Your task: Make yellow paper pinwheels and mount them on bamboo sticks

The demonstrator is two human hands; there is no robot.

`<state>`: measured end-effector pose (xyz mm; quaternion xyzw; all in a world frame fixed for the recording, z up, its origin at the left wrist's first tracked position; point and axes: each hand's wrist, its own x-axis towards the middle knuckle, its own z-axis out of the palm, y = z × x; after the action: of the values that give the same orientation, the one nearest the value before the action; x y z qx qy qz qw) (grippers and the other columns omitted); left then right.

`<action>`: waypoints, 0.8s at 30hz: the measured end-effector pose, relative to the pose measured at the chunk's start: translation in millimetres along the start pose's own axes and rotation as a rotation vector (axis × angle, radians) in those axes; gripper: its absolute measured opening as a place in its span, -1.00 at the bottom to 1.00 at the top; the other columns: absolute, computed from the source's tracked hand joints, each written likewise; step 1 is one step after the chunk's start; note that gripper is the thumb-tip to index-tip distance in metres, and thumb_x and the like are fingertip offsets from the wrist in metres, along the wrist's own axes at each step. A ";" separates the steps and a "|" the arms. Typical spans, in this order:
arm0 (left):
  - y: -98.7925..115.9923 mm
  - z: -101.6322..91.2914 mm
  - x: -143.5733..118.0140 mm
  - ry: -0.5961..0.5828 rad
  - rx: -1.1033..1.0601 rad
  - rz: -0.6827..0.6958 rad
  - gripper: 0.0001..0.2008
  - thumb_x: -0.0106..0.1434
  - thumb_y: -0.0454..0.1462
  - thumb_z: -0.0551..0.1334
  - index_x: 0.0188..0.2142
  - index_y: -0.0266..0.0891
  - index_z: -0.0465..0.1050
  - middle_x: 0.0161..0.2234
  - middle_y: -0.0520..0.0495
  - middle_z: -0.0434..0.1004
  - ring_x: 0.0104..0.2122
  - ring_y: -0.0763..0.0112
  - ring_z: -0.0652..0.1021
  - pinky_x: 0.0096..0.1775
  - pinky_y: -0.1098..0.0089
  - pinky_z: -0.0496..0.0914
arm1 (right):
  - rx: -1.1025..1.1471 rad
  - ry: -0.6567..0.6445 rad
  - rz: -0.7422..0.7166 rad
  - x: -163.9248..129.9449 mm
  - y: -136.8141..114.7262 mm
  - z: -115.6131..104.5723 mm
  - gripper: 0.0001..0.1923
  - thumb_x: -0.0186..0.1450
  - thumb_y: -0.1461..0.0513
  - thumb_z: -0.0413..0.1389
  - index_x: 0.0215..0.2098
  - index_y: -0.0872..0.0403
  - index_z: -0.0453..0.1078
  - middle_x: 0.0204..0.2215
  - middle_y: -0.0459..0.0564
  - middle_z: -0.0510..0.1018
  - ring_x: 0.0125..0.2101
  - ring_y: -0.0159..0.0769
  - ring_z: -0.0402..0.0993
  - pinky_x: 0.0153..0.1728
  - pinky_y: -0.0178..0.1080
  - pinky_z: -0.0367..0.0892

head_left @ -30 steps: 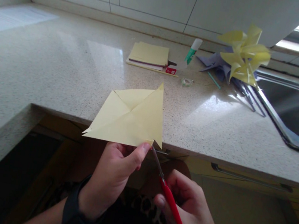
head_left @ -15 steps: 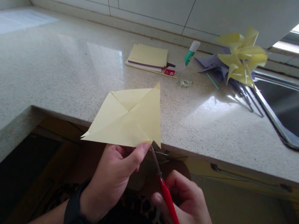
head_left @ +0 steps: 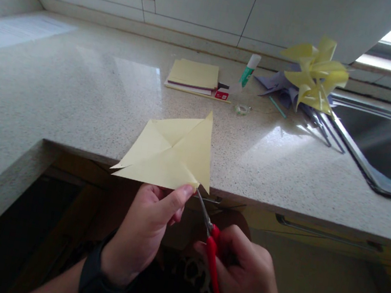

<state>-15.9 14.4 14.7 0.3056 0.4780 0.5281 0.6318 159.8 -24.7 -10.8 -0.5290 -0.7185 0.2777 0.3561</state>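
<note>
The sheet of yellow paper (head_left: pixel 175 158) is near the centre of the frame, its upper part over the pale counter (head_left: pixel 87 99) and its lower edge reaching past the counter's front. The left hand (head_left: pixel 153 224), wearing a dark wristband (head_left: pixel 101 270), pinches the paper close to its lower right corner, thumb on top. The right hand (head_left: pixel 248 269) grasps the red-handled scissors (head_left: pixel 210 242), fingers curled around the handles.

The cutting looks partly done. The lower left corner is already split into two points, and a sharp tip stands up at the upper right, where a slit seems to run inward. At the lower right corner the scissor tips meet the paper between two flaps; this cut looks unfinished, though its depth is hidden. The middle, where the creases cross, appears whole. Whether the line at the upper left is a slit or only a fold, I cannot tell.

The paper is roughly square, with no clear long axis; its creases run corner to corner. The scissors' long axis slants from the lower right up toward the centre, blades pointing to the upper left; whether they are parted is too fine to see.

Toward the top of the frame lie a paper stack (head_left: pixel 194 73), a glue stick (head_left: pixel 249 71) and, at the upper right, a yellow pinwheel (head_left: pixel 316 74).
</note>
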 end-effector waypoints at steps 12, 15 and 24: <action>4.4 -1.4 0.9 -0.013 -0.027 -0.011 -0.75 0.27 -0.17 0.36 -0.45 -0.26 0.43 -0.62 0.15 0.22 -0.58 0.56 0.19 -0.49 0.44 0.12 | -0.119 0.076 -0.062 -0.7 9.7 -7.2 -0.63 0.31 0.11 0.27 -0.49 0.01 0.19 -0.68 -0.27 0.22 -0.68 -0.51 0.08 -0.67 -0.37 0.03; 5.0 -1.2 0.3 -0.011 -0.006 -0.012 -0.71 0.30 -0.16 0.34 -0.48 -0.25 0.43 -0.62 0.14 0.22 -0.56 0.54 0.21 -0.46 0.43 0.15 | 0.052 0.002 0.027 -0.1 5.8 -8.0 -0.62 0.29 0.12 0.27 -0.50 0.01 0.17 -0.67 -0.27 0.22 -0.66 -0.50 0.06 -0.68 -0.38 0.00; 3.0 0.2 -0.3 -0.025 0.034 -0.044 -0.67 0.39 -0.05 0.21 -0.32 -0.24 0.58 -0.62 0.11 0.30 -0.57 0.54 0.25 -0.46 0.45 0.15 | 0.378 -0.100 0.251 2.6 -1.1 -20.4 -0.63 0.28 0.09 0.27 -0.49 0.01 0.20 -0.63 -0.23 0.21 -0.61 -0.47 0.07 -0.63 -0.37 0.04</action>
<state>-16.8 15.0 17.6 0.3123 0.4857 0.5019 0.6439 175.1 -22.1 2.7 -0.5237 -0.5991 0.4754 0.3754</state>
